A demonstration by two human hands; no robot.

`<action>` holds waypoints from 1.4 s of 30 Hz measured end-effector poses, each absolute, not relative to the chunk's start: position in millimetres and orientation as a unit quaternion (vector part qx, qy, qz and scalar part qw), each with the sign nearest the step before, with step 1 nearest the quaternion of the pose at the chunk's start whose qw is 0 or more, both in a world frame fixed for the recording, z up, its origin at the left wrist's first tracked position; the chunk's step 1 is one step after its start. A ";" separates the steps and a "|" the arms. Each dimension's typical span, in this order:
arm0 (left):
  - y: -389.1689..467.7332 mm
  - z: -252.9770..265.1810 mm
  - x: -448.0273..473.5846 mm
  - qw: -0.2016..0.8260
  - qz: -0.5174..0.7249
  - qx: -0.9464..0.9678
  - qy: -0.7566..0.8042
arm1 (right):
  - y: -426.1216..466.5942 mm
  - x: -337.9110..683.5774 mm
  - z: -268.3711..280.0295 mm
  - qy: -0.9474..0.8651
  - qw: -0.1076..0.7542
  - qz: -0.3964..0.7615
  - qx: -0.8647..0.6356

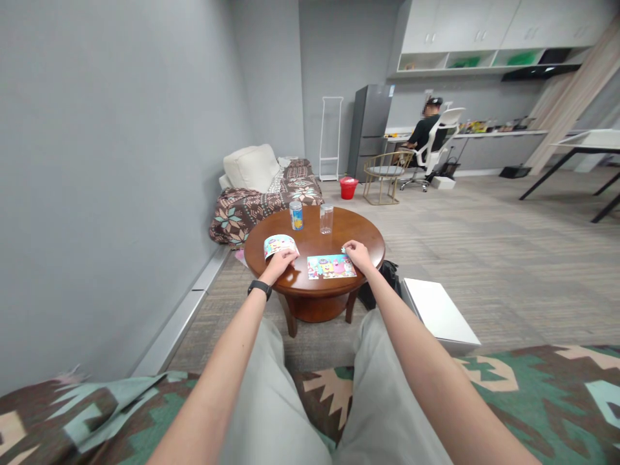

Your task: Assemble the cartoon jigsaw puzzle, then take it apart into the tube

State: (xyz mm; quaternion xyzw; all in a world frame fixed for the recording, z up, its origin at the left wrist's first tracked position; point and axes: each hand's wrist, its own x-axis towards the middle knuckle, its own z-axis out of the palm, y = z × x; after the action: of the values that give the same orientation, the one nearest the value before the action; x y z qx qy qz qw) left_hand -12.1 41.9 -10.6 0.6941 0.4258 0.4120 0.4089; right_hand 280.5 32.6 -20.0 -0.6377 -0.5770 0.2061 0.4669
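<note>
On a round brown wooden table (271, 223) lies a flat, colourful cartoon jigsaw puzzle (329, 267). My right hand (358, 254) is at its upper right corner, fingers pinched on a small light puzzle piece (343, 250). A curled picture sheet (279, 243) with similar cartoon figures stands bent at the table's left. The fingers of my left hand (281, 263) are closed on its right end. Farther back are a jar with a blue and yellow label (296, 216) and a clear jar (326, 219), both upright with lids.
A white box (440, 310) sits on the floor right of the table, near a black bag (387, 278). Behind the table is a couch with a patterned cover (242, 210). A red bucket (348, 188) and a gold-framed chair (387, 173) stand farther off, near a seated person (426, 132).
</note>
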 end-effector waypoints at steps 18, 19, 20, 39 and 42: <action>25.5 -3.6 -0.9 0.172 0.244 0.841 0.451 | 30.1 279.9 -17.4 -0.586 0.472 0.216 -0.622; 23.2 -1.7 -0.1 0.151 0.228 0.847 0.456 | 29.6 279.9 -16.9 -0.587 0.470 0.217 -0.622; 21.2 -0.1 0.5 0.137 0.215 0.851 0.460 | 29.0 279.9 -16.5 -0.587 0.469 0.218 -0.623; 14.0 -1.8 3.8 0.072 0.167 0.875 0.449 | 28.5 281.0 -17.6 -0.584 0.475 0.206 -0.625; 13.9 -1.3 4.3 0.070 0.163 0.873 0.455 | 29.2 282.1 -17.5 -0.586 0.473 0.209 -0.624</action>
State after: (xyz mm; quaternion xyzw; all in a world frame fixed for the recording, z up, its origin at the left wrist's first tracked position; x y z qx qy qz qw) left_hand 4.3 13.9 -1.3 0.8726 0.4551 0.1629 0.0700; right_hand 282.1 29.2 -17.5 -0.6236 -0.5861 0.2086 0.4734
